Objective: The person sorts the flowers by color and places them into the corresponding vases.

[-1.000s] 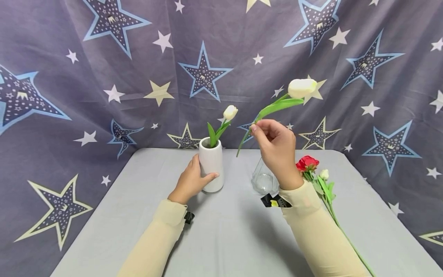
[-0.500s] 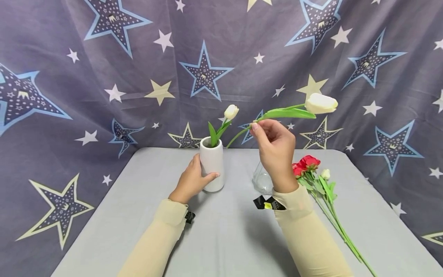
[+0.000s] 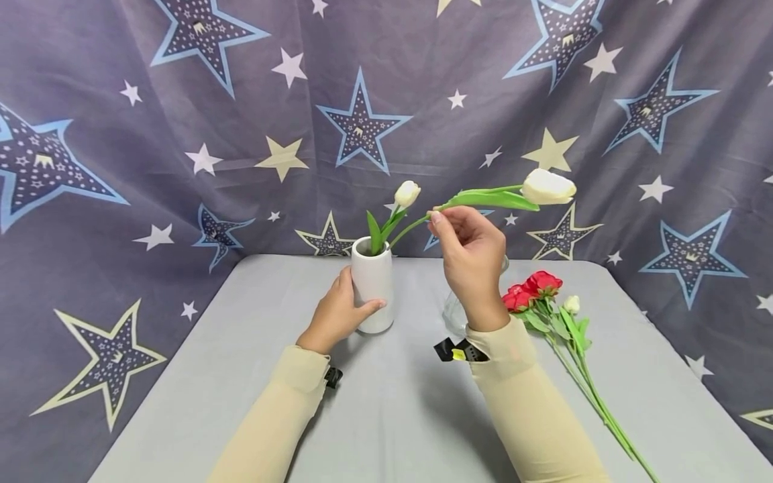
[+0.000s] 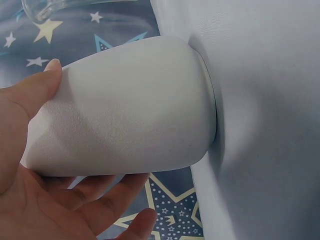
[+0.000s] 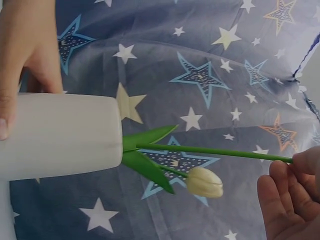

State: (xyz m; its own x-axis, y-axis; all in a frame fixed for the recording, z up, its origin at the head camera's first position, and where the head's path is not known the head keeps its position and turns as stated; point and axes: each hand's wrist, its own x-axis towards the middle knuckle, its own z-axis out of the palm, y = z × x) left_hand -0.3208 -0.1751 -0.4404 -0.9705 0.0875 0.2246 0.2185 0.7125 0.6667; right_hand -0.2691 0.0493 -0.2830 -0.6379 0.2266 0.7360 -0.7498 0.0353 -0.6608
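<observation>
My left hand (image 3: 341, 310) holds a white vase (image 3: 373, 288) upright on the table, thumb on its front and fingers round its far side. A white tulip (image 5: 204, 182) with green leaves stands in the vase, leaning right. Between thumb and fingertips, my right hand (image 3: 474, 258) pinches the stem (image 5: 225, 152) of a second white tulip (image 3: 548, 186) above the table. This tulip lies nearly level, its bloom pointing right, and its stem slopes down so that the lower end is right at the vase's mouth. In the left wrist view the vase (image 4: 125, 110) fills the middle.
A clear glass vase (image 3: 453, 314) stands behind my right hand, partly hidden by it. Red flowers (image 3: 534, 288) and a white tulip bud (image 3: 571, 304) with long stems lie on the right of the grey table (image 3: 386, 402). A star-patterned curtain (image 3: 338, 40) hangs behind.
The tulip in my right hand has tipped from slanting upward to nearly level, and its stem end has moved left to the white vase's mouth. My left hand keeps its hold on the vase.
</observation>
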